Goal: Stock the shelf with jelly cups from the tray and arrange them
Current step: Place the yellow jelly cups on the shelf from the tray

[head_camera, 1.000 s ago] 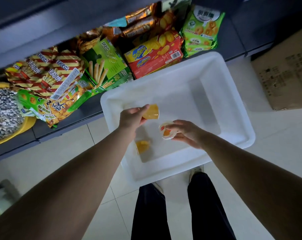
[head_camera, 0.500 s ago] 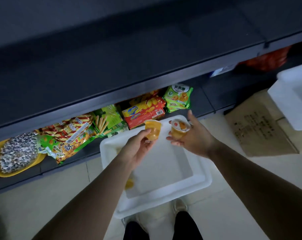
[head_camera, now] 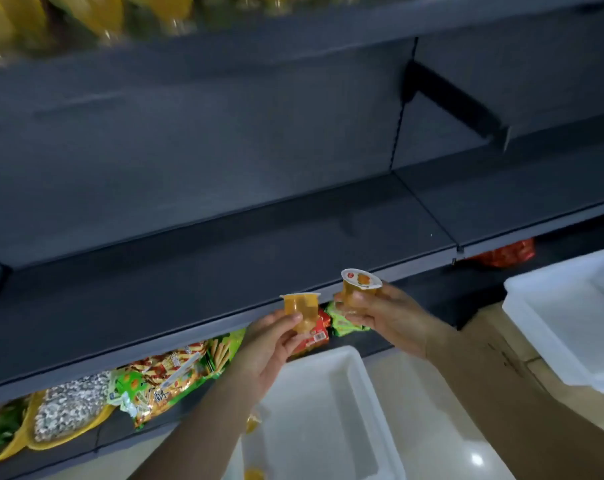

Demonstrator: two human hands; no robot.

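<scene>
The left hand (head_camera: 266, 344) pinches an orange jelly cup (head_camera: 301, 311) between thumb and fingertips, gripping the side wall low down so that the rim and the sealed top stay free; the cup sits close to upright, its base towards the palm. The right hand (head_camera: 385, 315) holds a second jelly cup (head_camera: 357, 289) in the same way, fingers curled round the body below the lid, and its printed foil lid (head_camera: 361, 278) tilts towards the camera. The two cups are just beside each other, not touching, and both are raised to the front lip of the dark middle shelf (head_camera: 224, 271), which shows bare along its whole board; holding them by the sides with the bases low would let each be set down flat, so I judge the step in hand to be carrying this pair up for placing. Below the hands stands the white tray (head_camera: 359, 382) on the pale floor, with at least two more orange cups (head_camera: 253, 422) visible at its left side, partly hidden by the left forearm. The bottom shelf behind it carries snack packets (head_camera: 176, 372) and a yellow-rimmed bag of seeds (head_camera: 68, 410). A second white tray (head_camera: 522, 306) rests on a cardboard box (head_camera: 494, 344) to the right.
</scene>
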